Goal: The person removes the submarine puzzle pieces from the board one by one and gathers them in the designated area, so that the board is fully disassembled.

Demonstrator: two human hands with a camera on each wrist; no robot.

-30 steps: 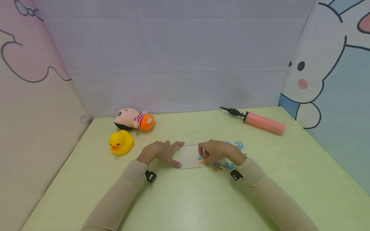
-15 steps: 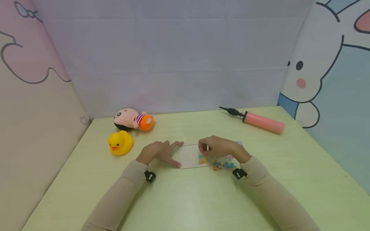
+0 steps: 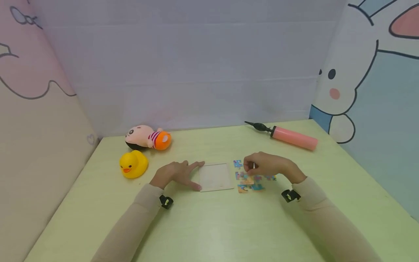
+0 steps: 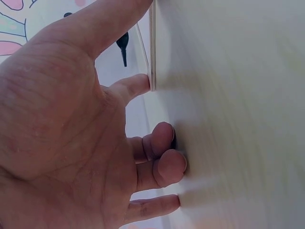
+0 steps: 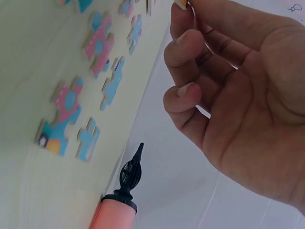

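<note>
Our left hand presses straight fingers against the puzzle tray edge on the tabletop; we should keep it braced. Our right hand pinches one puzzle piece above the loose pieces; align before lowering.

no readable text, labels, brands or numbers anywhere

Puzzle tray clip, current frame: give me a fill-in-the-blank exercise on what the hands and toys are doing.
1. The left hand rests against the ____ edge of the puzzle tray.
2. The right hand pinches a small puzzle ____ above the loose pieces.
3. The rubber duck is coloured ____.
4. The air pump has a ____ barrel.

Missing words: left; piece; yellow; pink
</note>
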